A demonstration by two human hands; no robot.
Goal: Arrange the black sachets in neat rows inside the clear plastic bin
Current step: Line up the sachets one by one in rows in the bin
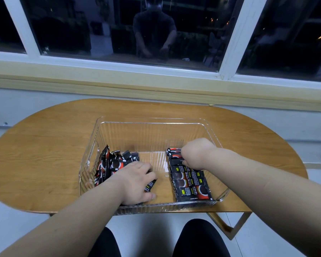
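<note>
So our left hand (135, 182) is down inside the clear bin (146, 134), knuckles up. Its fingers (150, 173) are curled over a black sachet (150, 184) whose end pokes out below the fingertips. The thumb (149, 196) is stretched out just beneath it, so we'd call that a grip on the sachet. Right behind those fingers, toward the bin's left wall, sits the messy pile (112, 164) of sachets, some standing on edge and some leaning on the wall. Our right hand (196, 153) is bent sharply at the wrist and points down into the right side of the bin. Its fingers are tucked under, so we mostly see the back of the hand. They come down on the far end of the row (190, 184) of sachets, but we honestly can't tell whether they pinch one or just press on it. From under those fingers the row runs back toward us along the bin's right wall, with the sachets lying flat, side by side and overlapping a little. The bin sits on a wooden table (44, 154) below a dark window (119, 34).
</note>
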